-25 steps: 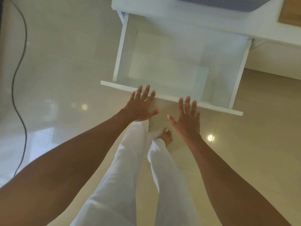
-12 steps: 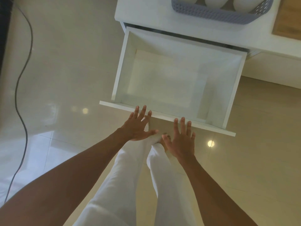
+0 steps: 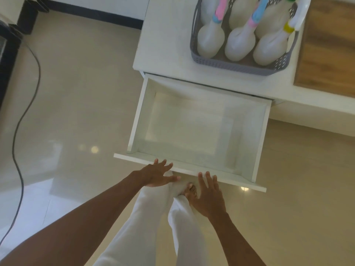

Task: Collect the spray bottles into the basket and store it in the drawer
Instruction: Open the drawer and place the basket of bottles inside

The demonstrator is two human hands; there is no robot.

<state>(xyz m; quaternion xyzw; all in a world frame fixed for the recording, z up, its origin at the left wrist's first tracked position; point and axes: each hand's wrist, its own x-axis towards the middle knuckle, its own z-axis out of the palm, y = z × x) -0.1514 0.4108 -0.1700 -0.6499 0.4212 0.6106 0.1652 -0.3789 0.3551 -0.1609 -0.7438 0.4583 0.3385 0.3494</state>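
Both arms reach forward and down. The left hand (image 3: 156, 174) and right hand (image 3: 208, 196) are flat, fingers spread, holding nothing.

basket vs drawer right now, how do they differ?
The basket is grey with perforated walls; the drawer is white with solid walls. The basket holds spray bottles; the drawer is empty. The basket sits on the counter top; the drawer hangs pulled out below it. Both are rectangular and open-topped.

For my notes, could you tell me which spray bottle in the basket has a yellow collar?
The rightmost spray bottle in the basket; the other two have pink and blue tops.
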